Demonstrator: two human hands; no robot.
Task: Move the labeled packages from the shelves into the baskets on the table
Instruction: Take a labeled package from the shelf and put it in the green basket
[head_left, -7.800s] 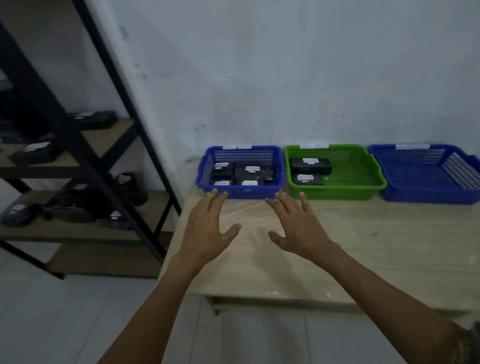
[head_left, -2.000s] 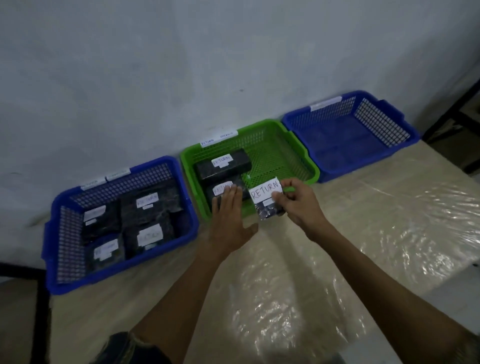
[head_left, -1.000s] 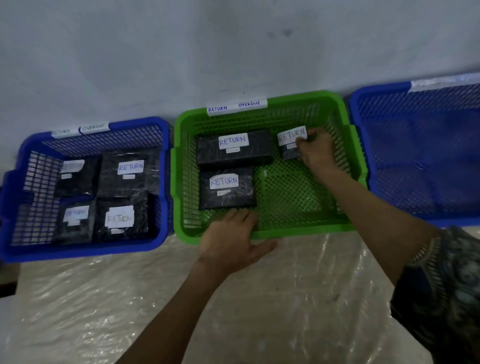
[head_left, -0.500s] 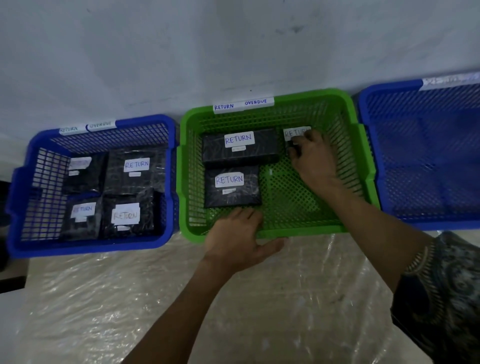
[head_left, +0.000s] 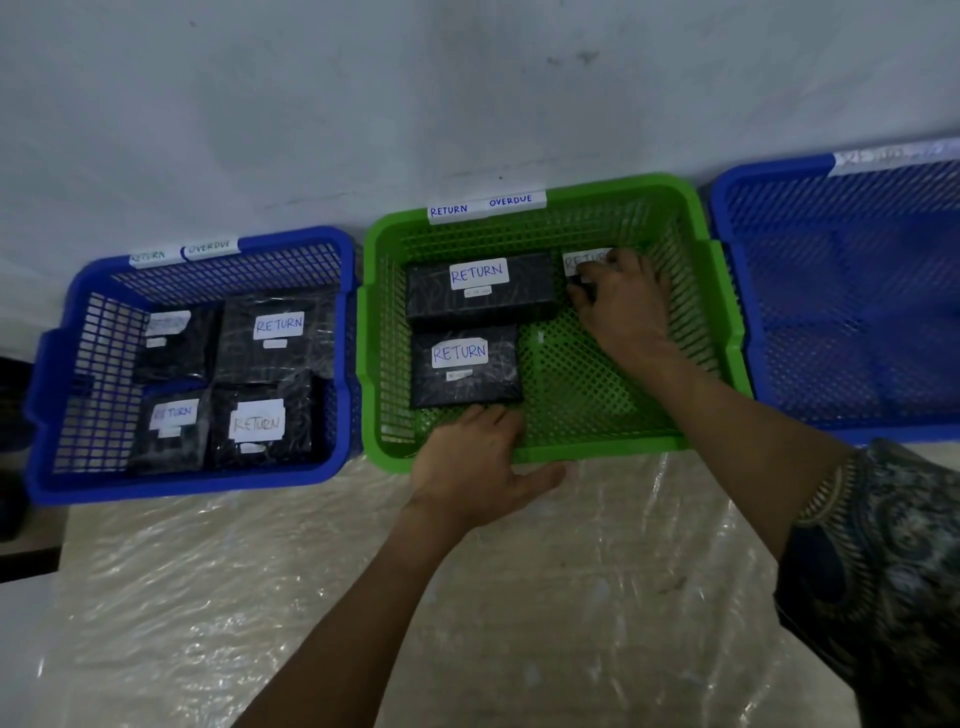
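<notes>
setting a small package into the green basket
the right hand curls round it at the back right, beside two larger packages; the left hand lies flat, relaxed, on the front rim. the left blue basket holds four, the right blue basket shows none. shelves are unseen, so what remains cannot be judged.

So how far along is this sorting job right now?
Done: four packages lie in the left blue basket, and two packages in the green basket. In hand: the right hand holds a third package at its back; the left hand rests on its front rim. Left: the right blue basket shows none; the shelves are out of view.
</notes>
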